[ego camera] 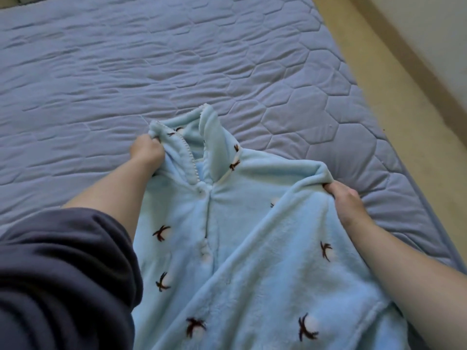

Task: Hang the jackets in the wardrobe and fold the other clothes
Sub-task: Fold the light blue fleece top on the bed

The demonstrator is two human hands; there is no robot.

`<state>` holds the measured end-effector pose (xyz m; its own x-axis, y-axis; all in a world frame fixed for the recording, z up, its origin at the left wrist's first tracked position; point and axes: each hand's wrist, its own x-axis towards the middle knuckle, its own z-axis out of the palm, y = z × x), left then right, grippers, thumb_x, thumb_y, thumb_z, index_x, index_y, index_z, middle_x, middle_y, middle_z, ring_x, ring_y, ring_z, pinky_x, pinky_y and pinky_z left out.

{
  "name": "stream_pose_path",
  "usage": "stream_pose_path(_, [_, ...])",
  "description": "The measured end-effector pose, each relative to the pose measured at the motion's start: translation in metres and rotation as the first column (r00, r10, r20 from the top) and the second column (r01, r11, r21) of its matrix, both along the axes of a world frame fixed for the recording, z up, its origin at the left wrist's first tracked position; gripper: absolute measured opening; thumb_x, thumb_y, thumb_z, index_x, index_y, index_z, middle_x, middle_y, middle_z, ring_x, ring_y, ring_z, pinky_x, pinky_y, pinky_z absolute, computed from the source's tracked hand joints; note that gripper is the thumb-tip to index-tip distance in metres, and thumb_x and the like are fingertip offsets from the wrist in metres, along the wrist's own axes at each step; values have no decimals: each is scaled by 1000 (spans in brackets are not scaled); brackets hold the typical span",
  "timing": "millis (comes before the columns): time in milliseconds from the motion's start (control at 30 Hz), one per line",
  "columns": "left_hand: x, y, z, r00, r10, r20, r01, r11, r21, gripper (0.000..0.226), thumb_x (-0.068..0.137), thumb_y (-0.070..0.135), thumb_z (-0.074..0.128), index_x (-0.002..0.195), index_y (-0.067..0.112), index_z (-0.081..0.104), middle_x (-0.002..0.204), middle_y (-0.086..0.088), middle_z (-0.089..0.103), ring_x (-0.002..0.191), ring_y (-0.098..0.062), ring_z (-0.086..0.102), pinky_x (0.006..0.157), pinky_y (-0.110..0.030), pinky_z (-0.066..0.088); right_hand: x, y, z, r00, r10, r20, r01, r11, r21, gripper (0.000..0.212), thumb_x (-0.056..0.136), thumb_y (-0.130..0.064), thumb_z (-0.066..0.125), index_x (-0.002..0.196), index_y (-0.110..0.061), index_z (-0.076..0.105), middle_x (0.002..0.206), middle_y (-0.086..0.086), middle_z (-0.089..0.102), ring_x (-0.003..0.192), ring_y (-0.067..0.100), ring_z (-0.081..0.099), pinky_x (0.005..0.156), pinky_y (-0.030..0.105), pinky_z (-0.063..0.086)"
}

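A light blue fleece top with small brown and white embroidered motifs, a collar and round buttons down the front lies over the near part of the bed, collar pointing away from me. My left hand grips the left shoulder next to the collar. My right hand pinches the right shoulder, and the fabric is pulled up between the two hands. The lower part of the garment runs out of the frame.
The bed is covered with a grey-blue quilted mattress pad with a hexagon stitch pattern. Its right edge runs diagonally, with beige floor and a wall baseboard beyond. A dark grey sleeve fills the lower left.
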<state>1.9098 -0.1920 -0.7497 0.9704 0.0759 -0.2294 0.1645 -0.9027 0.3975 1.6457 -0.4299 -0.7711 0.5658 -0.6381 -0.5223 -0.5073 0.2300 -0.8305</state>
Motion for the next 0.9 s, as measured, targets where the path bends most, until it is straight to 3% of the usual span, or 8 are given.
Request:
stream_pose_path(167, [-12,-10,5,981,114,157,-111,993,-27,39,99,28,36,127,3,45,134,-22,47,124,-37,43,99,-40,34,4,-3,-14,997,67,-31,-70,989,-129,21,97,-11,45,79,-13,54,70,-5,48,63,5,43,45,1,35])
stream_pose_path(267, [-28,-32,20,842,-284,459,307,951,27,36,93,30,46,123,10,49,119,-12,54,109,-29,51,88,-36,37,7,-4,-17,992,115,-57,-122,983,-141,8,97,-10,45,94,-9,52,74,-3,49,63,4,43,47,0,34])
stream_pose_path(367, [-32,-62,32,893,-451,-1,442,875,-196,40,93,38,50,126,16,44,102,-2,55,83,-18,54,63,-27,40,6,-4,-13,993,115,-39,-119,988,-99,15,96,-9,43,91,-6,57,71,0,50,64,11,46,42,4,34])
stream_pose_path(433, [-25,-65,39,815,-505,-284,463,863,-204,32,89,39,55,114,18,52,101,-4,60,79,-17,58,68,-30,48,4,-3,-9,996,93,-14,-93,995,-42,19,95,-7,42,88,-3,58,68,2,48,59,9,44,39,7,34])
stream_pose_path(533, [-15,-56,48,776,-561,-287,505,826,-248,35,87,41,63,111,15,64,96,-2,64,79,-16,59,68,-26,48,2,-6,-13,993,106,-43,-109,993,-54,22,95,-8,43,91,2,62,69,1,49,59,6,44,40,6,34])
stream_pose_path(600, [-12,-51,51,750,-630,-202,625,775,-95,38,90,47,56,110,16,62,98,0,60,88,-18,57,73,-29,43,3,-7,-16,993,104,-47,-107,993,-56,26,94,-9,44,98,11,60,75,6,51,60,8,43,40,7,34])
stream_pose_path(733, [-16,-57,43,609,-775,-170,706,431,562,48,96,57,32,81,14,45,96,-13,61,86,-29,53,71,-34,30,2,-7,-16,995,97,-30,-98,995,-20,29,93,-10,46,102,14,58,81,10,52,63,12,44,44,12,35])
stream_pose_path(900, [-24,-63,20,804,-594,27,416,595,688,42,101,40,30,115,7,52,110,-16,63,103,-33,58,87,-38,34,1,-7,-21,998,66,-22,-66,998,-2,25,92,-15,49,96,4,64,83,7,57,73,15,49,59,27,38])
